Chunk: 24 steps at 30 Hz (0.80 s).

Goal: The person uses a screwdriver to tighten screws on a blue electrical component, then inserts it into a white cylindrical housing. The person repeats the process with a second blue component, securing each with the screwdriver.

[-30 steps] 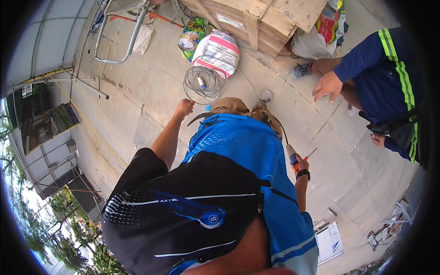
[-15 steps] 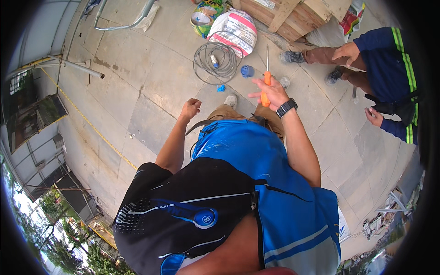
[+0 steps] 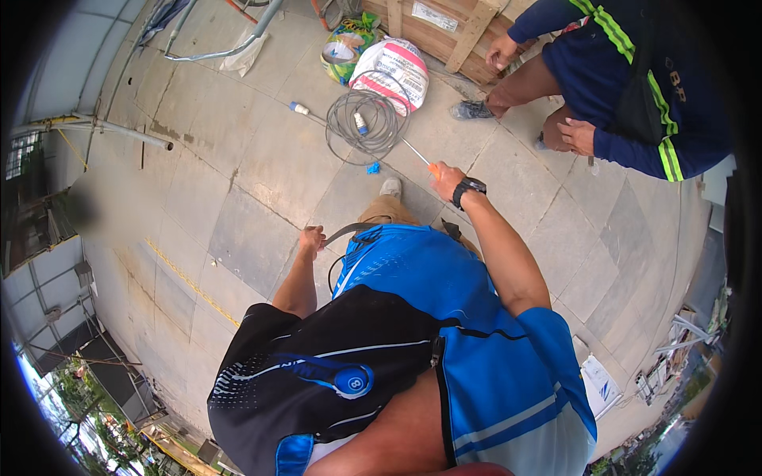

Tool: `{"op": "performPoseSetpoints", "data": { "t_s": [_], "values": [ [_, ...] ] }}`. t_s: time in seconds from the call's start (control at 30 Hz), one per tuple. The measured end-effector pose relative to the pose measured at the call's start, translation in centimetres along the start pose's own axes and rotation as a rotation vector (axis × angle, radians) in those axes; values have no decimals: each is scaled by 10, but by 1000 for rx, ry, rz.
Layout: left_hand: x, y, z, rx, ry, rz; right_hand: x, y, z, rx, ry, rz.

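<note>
My right hand [image 3: 448, 181] is closed round the orange handle of a screwdriver [image 3: 417, 153]. Its metal shaft points away and to the left, towards a coil of grey cable [image 3: 361, 131] on the floor. One blue-and-white plug [image 3: 361, 124] lies within the coil. A second blue-and-white plug [image 3: 298, 108] lies just left of it. Between the coil and my shoe sits a small crumpled blue scrap [image 3: 373, 168]. Low at my left side, my left hand [image 3: 312, 239] holds nothing that I can see, its fingers loosely curled and apart.
A white-and-red sack [image 3: 390, 75] and a green patterned bag [image 3: 343, 54] stand beyond the cable, before a wooden crate [image 3: 432, 28]. At the far right another person [image 3: 635, 103] bends over. A bent metal tube frame [image 3: 222, 55] stands far left.
My right hand has closed from spread fingers round the screwdriver, now tilted left. The blurred blue object near it is gone; a plug shows left of the coil. The other person has moved farther forward.
</note>
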<state>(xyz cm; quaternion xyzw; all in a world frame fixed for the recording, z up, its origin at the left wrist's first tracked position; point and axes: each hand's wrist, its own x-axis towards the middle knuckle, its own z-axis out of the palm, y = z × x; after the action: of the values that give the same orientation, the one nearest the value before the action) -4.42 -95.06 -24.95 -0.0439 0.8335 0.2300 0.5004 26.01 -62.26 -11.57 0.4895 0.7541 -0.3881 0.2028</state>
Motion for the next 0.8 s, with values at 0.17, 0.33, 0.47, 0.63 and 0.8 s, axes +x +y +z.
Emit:
{"op": "performPoseSetpoints", "data": {
  "t_s": [0.17,0.33,0.47,0.63,0.8],
  "values": [
    [-18,38,68,377,-224,156,-179,262,123,333,-73,682],
    [59,93,107,1159,-435,861,-363,367,244,1624,830,1061],
    [-40,163,242,894,-245,558,-430,392,338,1865,1255,1269],
    [-144,167,409,1443,-442,1117,-415,325,443,2112,978,1283],
    [-344,105,543,1153,-1001,1118,-357,251,567,1811,279,1315]
  ]
}}
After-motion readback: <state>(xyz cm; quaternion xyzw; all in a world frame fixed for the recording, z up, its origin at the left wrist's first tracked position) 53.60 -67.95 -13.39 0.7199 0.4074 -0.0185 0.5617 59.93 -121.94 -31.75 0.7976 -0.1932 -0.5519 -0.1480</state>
